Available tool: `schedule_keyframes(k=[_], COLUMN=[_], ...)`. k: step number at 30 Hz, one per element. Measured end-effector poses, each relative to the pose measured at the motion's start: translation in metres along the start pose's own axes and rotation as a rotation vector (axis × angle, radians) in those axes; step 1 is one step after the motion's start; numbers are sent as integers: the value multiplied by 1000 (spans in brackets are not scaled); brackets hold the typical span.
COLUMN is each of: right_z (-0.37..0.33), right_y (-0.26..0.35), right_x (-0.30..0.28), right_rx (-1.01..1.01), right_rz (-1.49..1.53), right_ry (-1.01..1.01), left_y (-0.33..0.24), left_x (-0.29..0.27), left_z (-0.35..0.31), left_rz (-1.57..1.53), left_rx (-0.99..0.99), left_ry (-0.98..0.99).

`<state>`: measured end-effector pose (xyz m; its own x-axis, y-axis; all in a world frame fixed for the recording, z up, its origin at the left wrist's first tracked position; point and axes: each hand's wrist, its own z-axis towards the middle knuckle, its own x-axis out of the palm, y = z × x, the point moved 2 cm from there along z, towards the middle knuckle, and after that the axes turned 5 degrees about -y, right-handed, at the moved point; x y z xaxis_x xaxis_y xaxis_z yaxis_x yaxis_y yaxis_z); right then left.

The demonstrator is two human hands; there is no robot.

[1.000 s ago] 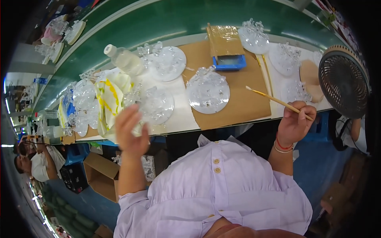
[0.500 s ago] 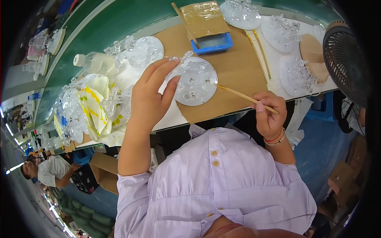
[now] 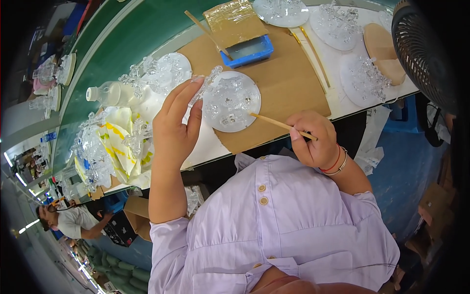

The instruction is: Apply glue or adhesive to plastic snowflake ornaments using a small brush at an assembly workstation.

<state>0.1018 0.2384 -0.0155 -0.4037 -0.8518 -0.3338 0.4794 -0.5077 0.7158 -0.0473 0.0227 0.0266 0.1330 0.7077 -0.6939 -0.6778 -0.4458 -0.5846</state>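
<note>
Right grip on brush, cardboard, blue floor

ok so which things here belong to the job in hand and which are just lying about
Likely in use:
- thin brush, in the right hand
- clear disc, beside the left hand
- cardboard sheet, partly under the disc
- blue tray, perhaps

Probably lying about:
- plastic bottle
- yellow-patterned cloth
- black fan
</note>
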Motion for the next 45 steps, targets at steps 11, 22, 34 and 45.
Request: schedule_keyframes(k=[11, 22, 34, 45], right_z=[6, 3, 7, 25], right_y=[-2, -10, -27, -35], right_x=[-7, -29, -28, -13], right_rx=[-4, 171, 308, 76], right_rz=[-78, -1, 77, -37], right_ry=[-18, -132, -145, -29], left_y=[-5, -20, -9, -19], left_x=[-6, -26, -16, -5], left_z=[-8, -7, 2, -15], left_rz=[41, 46, -20, 34], left_rx=[1, -31, -29, -54], left_ry=[8, 135, 240, 130])
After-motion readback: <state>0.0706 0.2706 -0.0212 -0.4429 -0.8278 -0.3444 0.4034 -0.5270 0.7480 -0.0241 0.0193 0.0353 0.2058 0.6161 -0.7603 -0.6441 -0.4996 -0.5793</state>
